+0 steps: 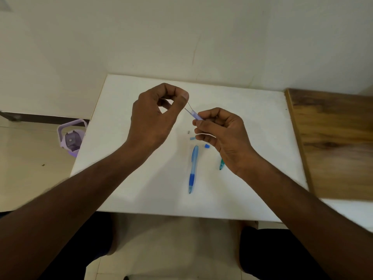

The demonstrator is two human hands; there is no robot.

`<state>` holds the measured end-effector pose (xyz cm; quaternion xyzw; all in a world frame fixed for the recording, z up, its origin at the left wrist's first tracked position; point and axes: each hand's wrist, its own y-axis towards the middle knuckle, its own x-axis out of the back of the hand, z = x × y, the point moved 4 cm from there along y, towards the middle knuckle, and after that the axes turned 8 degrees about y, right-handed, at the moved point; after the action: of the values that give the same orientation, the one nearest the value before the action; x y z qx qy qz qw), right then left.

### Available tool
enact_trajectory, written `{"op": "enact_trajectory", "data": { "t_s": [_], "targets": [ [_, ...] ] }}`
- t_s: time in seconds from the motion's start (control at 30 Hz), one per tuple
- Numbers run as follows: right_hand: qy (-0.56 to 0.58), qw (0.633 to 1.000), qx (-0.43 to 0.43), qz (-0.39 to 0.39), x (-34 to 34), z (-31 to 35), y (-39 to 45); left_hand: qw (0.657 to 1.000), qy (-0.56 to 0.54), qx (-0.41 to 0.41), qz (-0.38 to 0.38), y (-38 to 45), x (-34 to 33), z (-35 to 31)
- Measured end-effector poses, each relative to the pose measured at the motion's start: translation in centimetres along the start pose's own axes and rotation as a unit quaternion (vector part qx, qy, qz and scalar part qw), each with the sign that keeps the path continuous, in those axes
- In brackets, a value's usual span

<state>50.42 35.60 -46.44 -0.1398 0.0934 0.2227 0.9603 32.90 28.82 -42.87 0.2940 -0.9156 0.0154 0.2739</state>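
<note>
Fingers [173, 88] of the left hand [153, 120] are curled in, thumb + forefinger tips pinched on a thin dark rod [189, 105], prob. a lead or refill, too fine to tell which. Other fingers tuck under, holding nothing. Right hand [222, 134] curls round a purple barrel [196, 115], thumb on top, open end tilted up-left toward the left hand. Rod meets the barrel's mouth, both held in the air above the white table [252, 110], approx. mid-table. Reason, as I judge it: barrel held steady as the socket, rod gripped close to its end for aim while threading in. A white strip [204, 134] shows under the right-hand fingers; can't tell what it is.

Loose bits lie just below the hands, w/in easy reach, likely parts taken off:
- 1 blue pen [193, 168], whole, lying lengthwise
- 1 teal pen [221, 165], mostly hidden by the right wrist
- 1 blue cap [206, 146]
- 1 pale-blue piece [192, 138]
- 1 grey piece [188, 131]

Off-table: 1 purple bottle [70, 138] on the floor at left, 1 wooden board [333, 142] at right.
</note>
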Motion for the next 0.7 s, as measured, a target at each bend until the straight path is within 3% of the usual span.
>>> {"op": "enact_trajectory", "data": {
  "t_s": [0.23, 0.4, 0.53, 0.7],
  "targets": [
    [-0.018, 0.999, -0.035, 0.011, 0.0, -1.2, 0.0, 0.999, 0.002, -0.045, -0.027, 0.3, 0.8, -0.8],
    [-0.012, 0.999, -0.034, 0.012, 0.4, -1.0, 0.2, 0.998, -0.034, -0.029, -0.045, 1.1, 2.0, -0.6],
    [-0.005, 1.0, -0.023, -0.006, 1.1, 0.1, 0.6, 0.999, -0.033, 0.026, 0.008, 1.3, 1.8, 0.8],
    [-0.028, 0.999, -0.025, -0.032, 2.0, 0.8, 1.0, 0.989, 0.043, 0.055, 0.132, 0.6, -0.2, 2.7]
  ]
}}
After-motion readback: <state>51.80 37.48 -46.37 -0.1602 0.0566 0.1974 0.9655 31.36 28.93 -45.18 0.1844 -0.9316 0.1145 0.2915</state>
